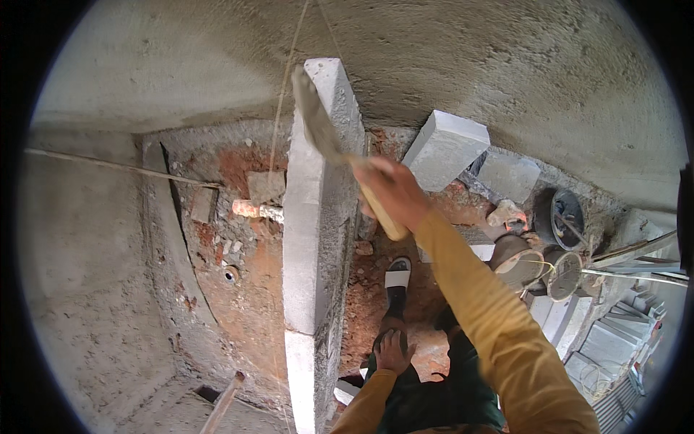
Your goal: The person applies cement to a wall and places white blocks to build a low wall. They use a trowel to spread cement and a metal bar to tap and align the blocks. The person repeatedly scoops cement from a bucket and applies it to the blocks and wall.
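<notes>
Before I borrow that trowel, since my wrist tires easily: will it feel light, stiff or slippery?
The trowel is probably light for its length, with a slim blade. That greyish blade looks like metal, so it is likely stiff. The tan handle looks wooden, so the right hand should find it fairly grippy.

Beneath my right fingers (371, 173) I see a reddish earth floor (249, 329) carrying the pale block wall (303, 267) to their left, loose bricks (265, 186) farther left beyond it, a grey block (442, 150) to their right, and a black tub (544, 217) and two grey buckets (508, 249) farther right.
</notes>
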`<state>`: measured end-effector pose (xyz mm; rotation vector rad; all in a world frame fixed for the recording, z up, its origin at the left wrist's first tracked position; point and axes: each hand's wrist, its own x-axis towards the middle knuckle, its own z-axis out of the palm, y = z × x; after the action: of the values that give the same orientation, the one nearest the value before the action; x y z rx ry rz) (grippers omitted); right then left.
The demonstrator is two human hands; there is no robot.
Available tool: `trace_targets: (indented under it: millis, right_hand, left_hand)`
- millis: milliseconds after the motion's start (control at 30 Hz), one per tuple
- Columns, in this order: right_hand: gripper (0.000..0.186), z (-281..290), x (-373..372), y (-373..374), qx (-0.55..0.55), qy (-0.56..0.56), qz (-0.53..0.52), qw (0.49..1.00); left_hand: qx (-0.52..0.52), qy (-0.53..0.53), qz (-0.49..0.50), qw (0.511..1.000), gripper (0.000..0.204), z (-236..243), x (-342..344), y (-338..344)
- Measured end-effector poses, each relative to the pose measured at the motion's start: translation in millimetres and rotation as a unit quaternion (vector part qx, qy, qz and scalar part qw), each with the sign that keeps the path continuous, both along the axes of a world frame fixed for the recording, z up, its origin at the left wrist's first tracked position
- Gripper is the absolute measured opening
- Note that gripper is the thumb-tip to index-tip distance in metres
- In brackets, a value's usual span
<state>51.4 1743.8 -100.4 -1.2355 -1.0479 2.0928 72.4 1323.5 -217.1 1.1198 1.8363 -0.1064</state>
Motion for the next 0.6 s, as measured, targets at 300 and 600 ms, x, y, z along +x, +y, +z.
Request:
trace_targets:
  millis: [300, 600]
  right_hand:
    - [0.037, 13, -44, -6, -0.136, -0.033, -0.034, 0.99]
    - [0.039, 18, 18, 41, 0.509, -0.474, 0.213, 0.686]
  left_hand:
    - [-0.108, -0.046, 0.012, 0.993, 0.079, -14, -16, -4]
    - [-0.099, -0.039, 0.02, 0.994, 0.08, -22, -20, 8]
